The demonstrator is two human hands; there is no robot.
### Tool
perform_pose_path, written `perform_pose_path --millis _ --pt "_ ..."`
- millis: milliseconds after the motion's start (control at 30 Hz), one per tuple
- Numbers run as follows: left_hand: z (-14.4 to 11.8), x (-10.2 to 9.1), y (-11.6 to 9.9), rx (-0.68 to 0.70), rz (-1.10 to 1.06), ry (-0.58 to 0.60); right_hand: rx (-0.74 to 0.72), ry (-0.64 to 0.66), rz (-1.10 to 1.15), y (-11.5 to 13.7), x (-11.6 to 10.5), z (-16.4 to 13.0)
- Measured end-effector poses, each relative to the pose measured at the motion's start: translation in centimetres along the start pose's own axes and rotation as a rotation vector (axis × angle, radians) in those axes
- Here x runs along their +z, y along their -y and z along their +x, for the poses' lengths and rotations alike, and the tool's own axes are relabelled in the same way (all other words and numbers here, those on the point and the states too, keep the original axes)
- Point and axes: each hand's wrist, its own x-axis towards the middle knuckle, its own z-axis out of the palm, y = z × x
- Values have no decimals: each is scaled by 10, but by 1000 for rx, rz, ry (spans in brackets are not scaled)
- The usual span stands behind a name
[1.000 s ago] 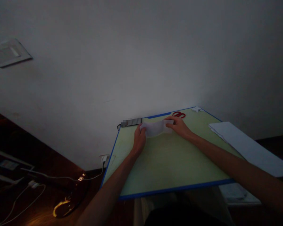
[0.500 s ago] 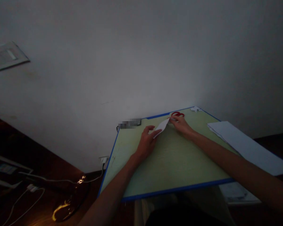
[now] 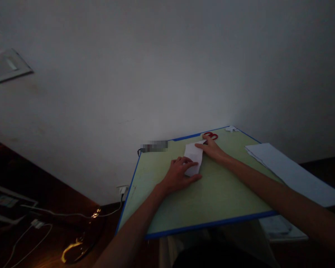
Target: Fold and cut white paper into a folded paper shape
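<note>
A small piece of white paper (image 3: 192, 154) lies over the pale green tabletop (image 3: 212, 197), between my hands. My left hand (image 3: 181, 173) rests at its near end with fingers spread, the index finger lying across the paper and the thumb stretched out beside it. My right hand (image 3: 210, 147) pinches the far right corner of the paper between thumb and fingers. Just beyond the right hand, the red handles of scissors (image 3: 213, 136) show; their blades are hidden.
Large white paper sheets (image 3: 290, 173) overhang the table's right edge. Paper scraps (image 3: 231, 128) sit at the far corner. A blurred dark object (image 3: 155, 146) is at the far left corner. The wall (image 3: 167, 74) stands behind; a plugged cable (image 3: 122, 191) hangs at left.
The paper has gone from raised and tilted to lying flatter, facing up. My left hand has shifted slightly nearer and spread its fingers over it; my right hand still grips its far end.
</note>
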Motion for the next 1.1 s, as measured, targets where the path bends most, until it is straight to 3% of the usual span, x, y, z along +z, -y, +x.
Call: perform_pose_path --millis 67,167,233,333,467,600,700,1100 --pt "3 -2 -3 16 -66 -98 -100 -2 -42 -4 0 1" --pt "8 -3 3 -61 -194 -369 -172 56 -29 -2 0 -1" --pt "11 -2 12 -177 -252 -532 -198 107 14 4 2 -6" --pt "14 0 26 -404 -436 -665 -290 184 81 17 6 -19" --pt "16 1 28 -664 -953 -619 -381 219 -20 28 9 -34" --pt "16 2 19 -709 -1216 -484 -353 332 44 29 14 -41" --pt "14 3 15 -626 -1231 -432 -349 345 92 28 16 -43" --pt "11 1 15 -482 -1119 -448 -167 416 260 22 14 -36"
